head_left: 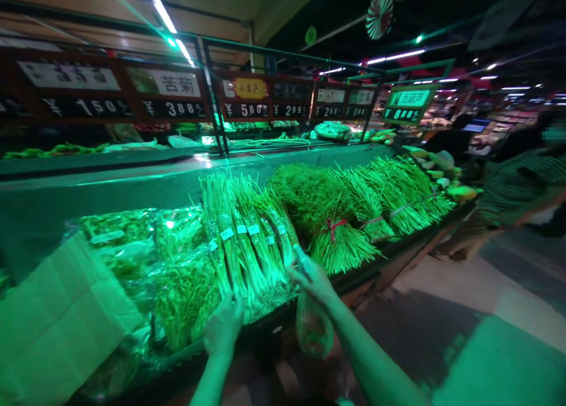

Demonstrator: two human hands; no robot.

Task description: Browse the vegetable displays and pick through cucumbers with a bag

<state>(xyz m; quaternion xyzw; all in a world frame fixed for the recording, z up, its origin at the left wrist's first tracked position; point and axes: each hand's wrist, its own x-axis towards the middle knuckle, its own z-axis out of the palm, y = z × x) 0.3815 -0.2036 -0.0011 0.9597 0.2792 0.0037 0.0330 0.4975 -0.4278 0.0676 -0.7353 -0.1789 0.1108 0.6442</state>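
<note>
Spring onions (250,247) in labelled clear wrap lay side by side on the front of the sloping display, white ends toward the wearer. At those ends was the left hand (223,326), thumb and forefinger close together at the lower edge of the row; I could not tell whether they pinched a stalk. Beside the rightmost bundle was the right hand (312,279), forefinger extended and the others curled; their grip could not be made out. A clear bag (313,329) hung just below it, its contents blurred. To the left, a cardboard sheet (66,317) leaned in front of packaged greens (186,288). To the right of the onions lay a feathery bunch with a red tie (333,226), then long-stalked bunches (402,188). Farther off, a person in a striped top (517,179) was at the right, and price boards (165,93) hung above the display.
</note>
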